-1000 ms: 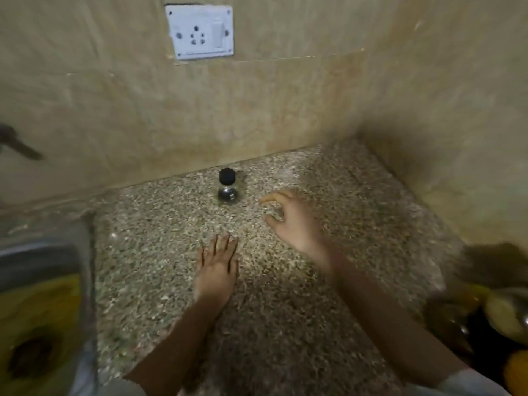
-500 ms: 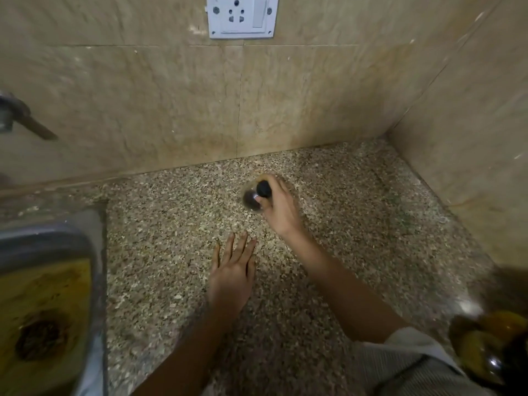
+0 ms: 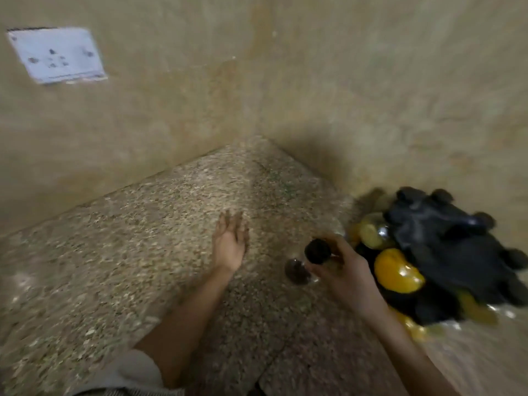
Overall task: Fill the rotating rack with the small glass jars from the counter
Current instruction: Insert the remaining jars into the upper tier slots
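Pinching the small glass jar [image 3: 303, 268] at its black cap, your right hand [image 3: 344, 271] carries something light, rigid, breakable and likely slick, so grip the body too.

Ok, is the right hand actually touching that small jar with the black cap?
Touching. The head view shows the right hand with fingers wrapped around the jar just below its black cap, lifted off the counter.

Rack [image 3: 445, 247] blurred, jars indistinct.

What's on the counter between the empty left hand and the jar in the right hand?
Nothing: in the head view only bare speckled counter lies between the left hand and the small jar held by the right hand.
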